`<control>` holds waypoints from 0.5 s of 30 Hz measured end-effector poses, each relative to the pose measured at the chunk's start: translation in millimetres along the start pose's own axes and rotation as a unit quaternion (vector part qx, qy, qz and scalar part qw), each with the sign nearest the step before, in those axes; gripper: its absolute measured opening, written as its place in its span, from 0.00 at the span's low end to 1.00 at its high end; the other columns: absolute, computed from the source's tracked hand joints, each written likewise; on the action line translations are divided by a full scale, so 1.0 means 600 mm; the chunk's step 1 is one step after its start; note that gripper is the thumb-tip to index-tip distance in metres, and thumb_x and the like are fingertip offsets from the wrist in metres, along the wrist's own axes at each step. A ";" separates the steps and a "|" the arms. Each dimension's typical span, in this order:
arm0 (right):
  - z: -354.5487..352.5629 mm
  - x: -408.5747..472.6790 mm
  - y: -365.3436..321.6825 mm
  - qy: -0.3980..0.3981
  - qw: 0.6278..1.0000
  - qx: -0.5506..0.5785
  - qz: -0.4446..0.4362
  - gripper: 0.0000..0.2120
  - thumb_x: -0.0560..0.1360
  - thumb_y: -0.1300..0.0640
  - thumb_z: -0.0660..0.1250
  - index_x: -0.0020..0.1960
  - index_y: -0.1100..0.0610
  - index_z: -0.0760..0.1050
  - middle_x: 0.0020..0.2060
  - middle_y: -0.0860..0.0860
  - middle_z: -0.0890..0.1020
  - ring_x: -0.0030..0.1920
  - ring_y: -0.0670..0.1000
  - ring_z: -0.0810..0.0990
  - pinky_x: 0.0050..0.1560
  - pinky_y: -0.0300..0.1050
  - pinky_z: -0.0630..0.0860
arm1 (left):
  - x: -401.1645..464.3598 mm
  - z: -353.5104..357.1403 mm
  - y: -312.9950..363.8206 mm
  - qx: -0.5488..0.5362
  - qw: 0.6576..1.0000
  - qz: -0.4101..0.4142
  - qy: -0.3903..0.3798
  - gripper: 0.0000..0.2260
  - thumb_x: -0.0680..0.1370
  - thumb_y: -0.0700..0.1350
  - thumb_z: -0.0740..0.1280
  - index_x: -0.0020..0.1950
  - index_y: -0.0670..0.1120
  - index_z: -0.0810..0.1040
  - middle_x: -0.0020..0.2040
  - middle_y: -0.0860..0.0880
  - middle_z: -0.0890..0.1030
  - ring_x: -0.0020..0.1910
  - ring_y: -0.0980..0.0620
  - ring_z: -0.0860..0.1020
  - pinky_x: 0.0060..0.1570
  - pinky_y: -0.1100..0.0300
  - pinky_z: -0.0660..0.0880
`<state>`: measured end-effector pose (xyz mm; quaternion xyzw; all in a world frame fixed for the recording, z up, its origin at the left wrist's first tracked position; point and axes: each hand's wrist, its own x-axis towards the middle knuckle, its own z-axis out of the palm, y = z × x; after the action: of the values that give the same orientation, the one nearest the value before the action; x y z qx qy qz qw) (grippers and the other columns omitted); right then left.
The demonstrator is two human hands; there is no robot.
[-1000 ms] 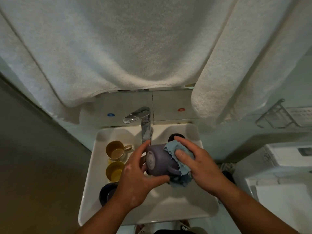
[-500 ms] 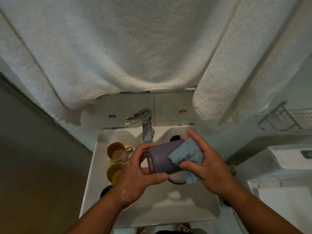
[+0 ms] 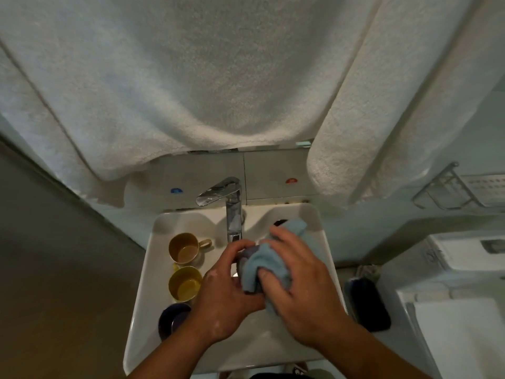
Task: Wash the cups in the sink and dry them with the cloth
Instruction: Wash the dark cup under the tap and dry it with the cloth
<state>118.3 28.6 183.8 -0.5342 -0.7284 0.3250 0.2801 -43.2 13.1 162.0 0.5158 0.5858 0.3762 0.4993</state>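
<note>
Clearly you are in the drying stage for one cup, with more waiting; your left hand [image 3: 226, 294] curls round the base end of the greyish-purple ceramic cup [image 3: 246, 257], holding it on its side above the middle of the white rectangular basin [image 3: 144, 302], while your right hand [image 3: 297, 294] wraps the light blue soft cloth [image 3: 266, 265] over the cup's body, thumb and fingers pinching the fabric against it; so both hands are closed on something, neither spread; a tail of the cloth sticks out on the far side toward the right corner of the basin; the cup is mostly hidden under cloth and fingers, so you cannot tell from here whether it is fully dry, nor where its handle points; it shows only a matte dark sliver near your left fingertips; along the left side of the basin three more stand upright in a row: a tan ceramic cup with a handle [image 3: 185, 247] farthest, a yellow ceramic cup [image 3: 185, 283] in the middle, and a dark blue cup [image 3: 173, 320] nearest, partly behind your left wrist; whether those have been washed is not visible; the chrome tap [image 3: 232, 212] shows no clear stream; judging by this, at most one of four is close to finished.
</note>
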 end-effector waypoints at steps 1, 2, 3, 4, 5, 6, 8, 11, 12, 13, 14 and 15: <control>0.010 0.001 0.008 -0.026 0.998 -0.050 -0.023 0.30 0.76 0.35 0.52 0.75 0.44 0.67 0.76 0.41 0.66 0.76 0.40 0.59 0.79 0.48 0.55 | -0.001 0.001 0.004 0.011 1.000 0.012 -0.001 0.36 0.62 0.45 0.85 0.64 0.60 0.72 0.57 0.69 0.79 0.53 0.62 0.82 0.50 0.63 0.81; 0.014 0.004 0.015 -0.043 0.995 -0.083 -0.034 0.33 0.76 0.32 0.47 0.76 0.44 0.66 0.77 0.41 0.63 0.78 0.39 0.54 0.80 0.52 0.48 | -0.003 0.000 0.008 0.016 1.000 0.019 -0.001 0.35 0.62 0.46 0.85 0.64 0.60 0.72 0.57 0.70 0.78 0.55 0.63 0.81 0.50 0.65 0.80; 0.014 0.008 0.026 -0.045 0.994 -0.090 -0.033 0.34 0.76 0.30 0.44 0.76 0.44 0.65 0.76 0.41 0.64 0.77 0.38 0.53 0.80 0.53 0.46 | -0.005 -0.001 0.009 0.014 1.000 0.021 0.000 0.36 0.61 0.46 0.85 0.64 0.60 0.73 0.57 0.69 0.78 0.55 0.61 0.82 0.49 0.64 0.81; 0.011 0.013 0.038 -0.030 0.997 -0.072 -0.020 0.34 0.77 0.30 0.43 0.76 0.44 0.65 0.75 0.40 0.66 0.76 0.36 0.56 0.80 0.52 0.50 | -0.007 -0.002 0.008 0.006 1.000 0.018 0.000 0.36 0.61 0.45 0.85 0.64 0.59 0.73 0.57 0.67 0.79 0.53 0.58 0.83 0.47 0.62 0.82; 0.008 0.017 0.049 0.000 0.999 -0.039 -0.001 0.33 0.78 0.31 0.45 0.75 0.45 0.67 0.72 0.40 0.69 0.73 0.36 0.61 0.79 0.51 0.57 | -0.008 -0.002 0.007 -0.005 1.000 0.013 0.000 0.37 0.60 0.43 0.86 0.64 0.58 0.73 0.57 0.66 0.79 0.52 0.54 0.85 0.46 0.60 0.83; 0.008 0.021 0.059 0.037 0.999 -0.012 0.013 0.31 0.78 0.33 0.48 0.73 0.47 0.69 0.68 0.40 0.72 0.69 0.36 0.66 0.75 0.49 0.65 | -0.010 -0.002 0.006 -0.013 1.000 0.009 0.002 0.37 0.60 0.41 0.86 0.64 0.58 0.74 0.57 0.65 0.79 0.51 0.52 0.85 0.45 0.58 0.83; 0.016 0.021 0.063 0.089 0.996 -0.012 0.005 0.29 0.80 0.34 0.49 0.71 0.50 0.72 0.64 0.44 0.77 0.65 0.39 0.71 0.72 0.48 0.71 | -0.010 0.002 0.006 -0.005 1.000 0.014 0.009 0.37 0.60 0.41 0.86 0.63 0.59 0.74 0.56 0.64 0.80 0.51 0.52 0.85 0.45 0.59 0.83; 0.041 0.005 0.053 0.103 0.991 -0.040 -0.078 0.28 0.83 0.35 0.47 0.69 0.52 0.73 0.64 0.51 0.79 0.67 0.43 0.71 0.73 0.54 0.68 | -0.005 0.004 0.012 0.037 0.998 0.045 0.021 0.35 0.60 0.46 0.86 0.62 0.58 0.75 0.57 0.64 0.81 0.53 0.58 0.83 0.47 0.62 0.82; 0.044 -0.001 0.054 0.089 0.989 -0.035 -0.115 0.26 0.84 0.37 0.48 0.68 0.50 0.73 0.64 0.50 0.79 0.68 0.42 0.71 0.74 0.53 0.66 | -0.005 0.003 0.013 0.042 0.998 0.047 0.020 0.35 0.60 0.46 0.86 0.62 0.58 0.75 0.57 0.66 0.80 0.53 0.60 0.83 0.47 0.63 0.82; 0.043 -0.001 0.057 0.079 0.985 -0.027 -0.148 0.22 0.84 0.39 0.48 0.67 0.48 0.73 0.64 0.48 0.78 0.69 0.40 0.70 0.75 0.50 0.64 | -0.006 0.001 0.013 0.044 0.998 0.046 0.018 0.35 0.60 0.45 0.86 0.62 0.59 0.74 0.57 0.67 0.80 0.53 0.60 0.82 0.48 0.62 0.82; 0.037 0.005 0.066 0.076 0.984 -0.017 -0.161 0.20 0.84 0.40 0.49 0.66 0.46 0.73 0.63 0.46 0.78 0.69 0.36 0.68 0.75 0.46 0.63 | -0.007 -0.002 0.009 0.041 0.998 0.044 0.012 0.36 0.60 0.44 0.86 0.62 0.59 0.75 0.57 0.67 0.79 0.53 0.59 0.83 0.47 0.61 0.82; 0.030 0.014 0.075 0.081 0.987 -0.004 -0.141 0.18 0.84 0.40 0.50 0.66 0.44 0.72 0.62 0.44 0.78 0.68 0.33 0.68 0.74 0.45 0.64 | -0.008 -0.004 0.005 0.038 0.998 0.041 0.006 0.36 0.60 0.42 0.86 0.62 0.60 0.75 0.58 0.66 0.79 0.53 0.57 0.83 0.47 0.60 0.83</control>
<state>129.6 43.7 138.1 -0.4521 -0.7724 0.2349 0.3792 -45.1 9.2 166.2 0.5559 0.5810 0.3767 0.4599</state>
